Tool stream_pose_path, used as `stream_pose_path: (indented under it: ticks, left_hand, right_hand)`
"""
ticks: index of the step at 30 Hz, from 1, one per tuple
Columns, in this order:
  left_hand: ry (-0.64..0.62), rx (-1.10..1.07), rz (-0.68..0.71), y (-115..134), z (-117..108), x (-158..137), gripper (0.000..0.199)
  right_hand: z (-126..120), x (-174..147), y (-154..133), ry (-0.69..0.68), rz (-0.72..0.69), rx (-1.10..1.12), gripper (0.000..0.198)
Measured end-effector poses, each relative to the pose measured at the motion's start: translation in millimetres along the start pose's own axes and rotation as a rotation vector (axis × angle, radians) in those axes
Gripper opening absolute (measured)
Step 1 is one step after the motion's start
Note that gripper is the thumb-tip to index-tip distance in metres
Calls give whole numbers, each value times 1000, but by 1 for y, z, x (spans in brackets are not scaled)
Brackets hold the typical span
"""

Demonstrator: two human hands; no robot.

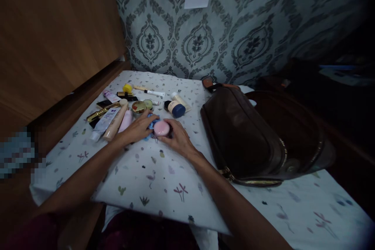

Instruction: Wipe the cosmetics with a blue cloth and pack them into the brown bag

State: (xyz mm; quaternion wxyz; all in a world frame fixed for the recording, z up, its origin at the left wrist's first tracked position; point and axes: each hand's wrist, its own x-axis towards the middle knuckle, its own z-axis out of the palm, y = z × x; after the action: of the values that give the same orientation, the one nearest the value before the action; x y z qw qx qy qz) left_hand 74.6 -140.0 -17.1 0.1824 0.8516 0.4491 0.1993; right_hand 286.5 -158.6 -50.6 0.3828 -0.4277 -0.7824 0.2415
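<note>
My right hand is closed around the side of a small round pink cosmetic container, which it holds just above the white patterned cloth. Bunched under the fingers of my left hand is a blue cloth, beside the pink container. A round gold-rimmed compact and a green-lidded jar lie just beyond my left hand. Past my right hand are a dark-blue-capped jar on its side and a cream-coloured tube.
To the left lie several cosmetics, including a beige tube, a pale tube, a pink bottle and a brush. An unzipped brown leather bag stands at right. Wooden furniture borders the left side; a papered wall is behind.
</note>
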Motion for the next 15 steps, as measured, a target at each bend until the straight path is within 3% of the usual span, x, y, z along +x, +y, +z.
stream_pose_path:
  ticks: [5,7,10,15]
  left_hand:
    - [-276,-216,92,-2,-24,-2,66]
    - [-332,-316,74,-1,-29,-3,66]
    - [-288,-440,-4,1,-24,-3,64]
    - [-46,-568,-72,7,-8,2,60]
  right_hand:
    - [-1,1,2,7,47,51,59]
    - [-1,1,3,41,100,141,57]
    - [-2,1,4,70,197,299,54]
    - [-6,1,3,106,319,536,55]
